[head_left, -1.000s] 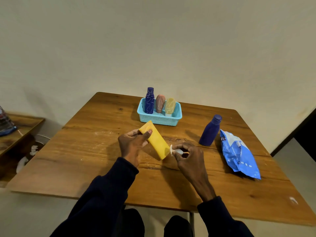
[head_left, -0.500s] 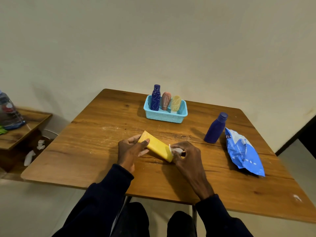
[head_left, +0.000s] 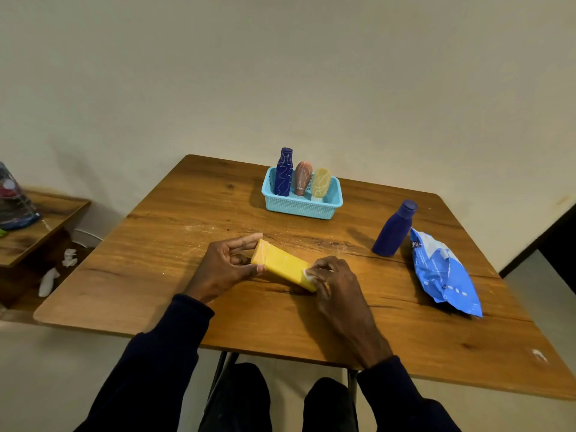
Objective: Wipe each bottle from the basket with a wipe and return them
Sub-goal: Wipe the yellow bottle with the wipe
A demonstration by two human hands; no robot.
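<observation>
"Two hands are seen over the near middle of the surface (head_left: 187, 229). What is held by them?"

"A yellow bottle (head_left: 282, 263) is gripped at its far-left end by the left hand (head_left: 226, 266), with the thumb on the near side and the fingers curled round the far side. A white wipe (head_left: 308, 275) is pinched in the bent fingers of the right hand (head_left: 335, 282) and pressed against the bottle's near-right end."

"How is that bottle placed?"

"It is laid over on its side, slanting from far left to near right, low above the wood. Whether it is touching the wood cannot be told."

"What is kept in the basket (head_left: 300, 207)?"

"Three bottles are stood in it, at the far middle: a dark blue patterned bottle (head_left: 283, 173) on the left, a pinkish-brown bottle (head_left: 303, 177) in the middle, and a pale yellow bottle (head_left: 321, 182) on the right. The last two are leaned slightly."

"Is anything found outside it?"

"A plain blue bottle (head_left: 394, 229) is stood upright to the right, well apart from the basket. A crumpled blue wipe pack (head_left: 442, 272) is laid just beside it, nearer the right edge."

"And off to the left?"

"A low wooden shelf (head_left: 46, 219) is seen there, with a clear plastic bottle (head_left: 14, 201) on it, cut off by the frame."
</observation>
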